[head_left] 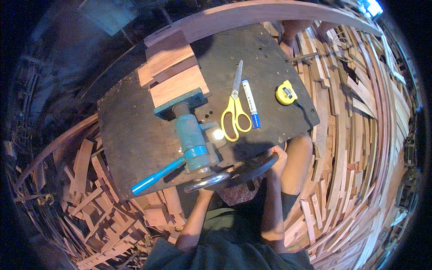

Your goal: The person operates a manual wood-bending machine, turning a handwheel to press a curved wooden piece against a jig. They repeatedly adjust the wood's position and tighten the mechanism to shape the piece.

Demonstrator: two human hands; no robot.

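Observation:
My right hand (280, 161) is wrapped round the right end of a black handwheel (258, 168) at the table's near edge. My left hand (206, 193) is under the handwheel's left side, by a shiny metal rim (207, 182); its fingers are hidden. The wheel sits at the near end of a blue screw clamp (191, 135) with a blue lever handle (157, 175) slanting left. The clamp's flat jaw (181, 104) presses against wooden blocks (180, 85), which are stacked up to a long wooden beam (252, 17) across the far side.
Yellow-handled scissors (235, 108), a blue-capped white marker (251, 104) and a yellow tape measure (285, 93) lie on the dark table (270, 58). Wood strips (342, 135) cover the floor to the right; wood offcuts (99, 216) heap up at left. Someone's bare feet (292, 33) show beyond the far-right corner.

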